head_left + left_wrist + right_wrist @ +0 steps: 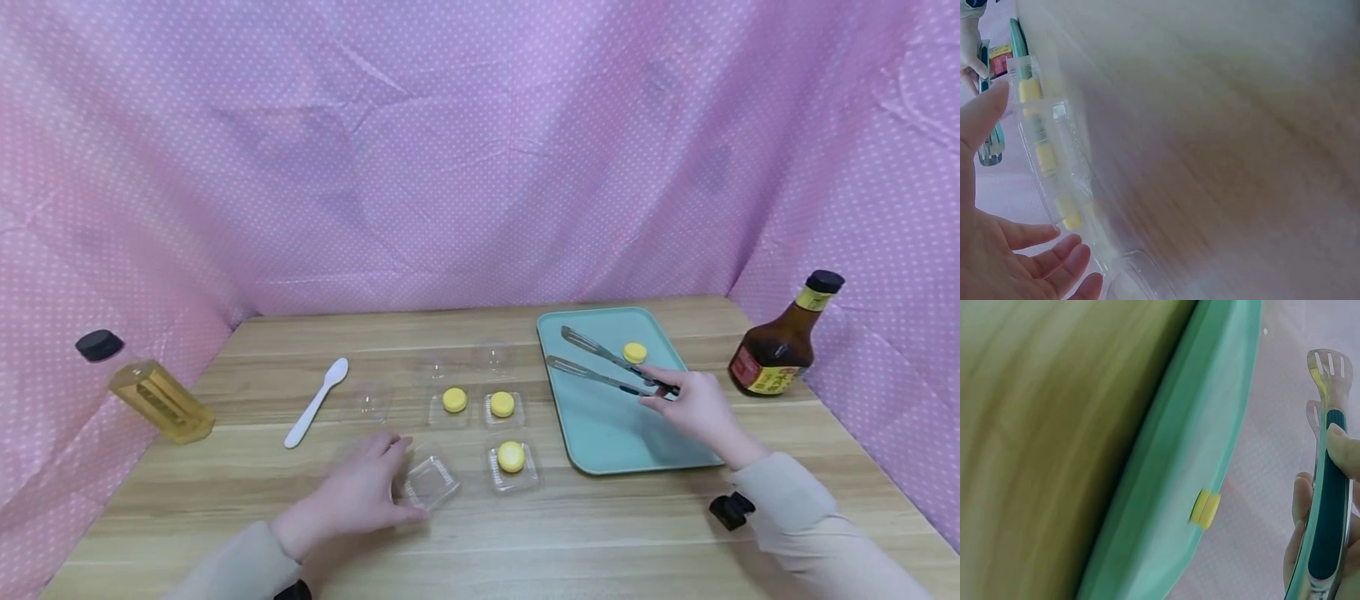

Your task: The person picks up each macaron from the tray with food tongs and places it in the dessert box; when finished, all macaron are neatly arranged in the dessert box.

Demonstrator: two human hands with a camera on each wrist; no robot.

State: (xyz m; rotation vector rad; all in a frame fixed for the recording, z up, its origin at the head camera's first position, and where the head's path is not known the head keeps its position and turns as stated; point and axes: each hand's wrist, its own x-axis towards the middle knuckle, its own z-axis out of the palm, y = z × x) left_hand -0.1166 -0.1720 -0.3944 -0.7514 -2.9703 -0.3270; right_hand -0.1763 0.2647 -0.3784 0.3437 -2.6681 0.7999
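Observation:
My right hand (697, 408) holds metal tongs (592, 346) by their dark handles, the slotted ends spread apart above a green tray (611, 446). One yellow macaron (634, 352) sits on that tray, outside the tongs' ends; the right wrist view also shows the tongs (1329, 494) and macaron (1205, 509). At the table's front, my left hand (356, 492) is beside a small clear plastic box (431, 483) with no macaron in it, thumb and fingers spread around its left side. Whether they touch it is hard to tell. Three similar boxes hold yellow macarons (512, 457).
A white spoon (317, 404) lies at the left, near a tilted-looking bottle of yellow liquid (165, 400). A dark brown bottle (776, 346) stands right of the tray. Clear lids (367, 404) lie behind the left hand. A pink dotted cloth (480, 167) hangs behind the table.

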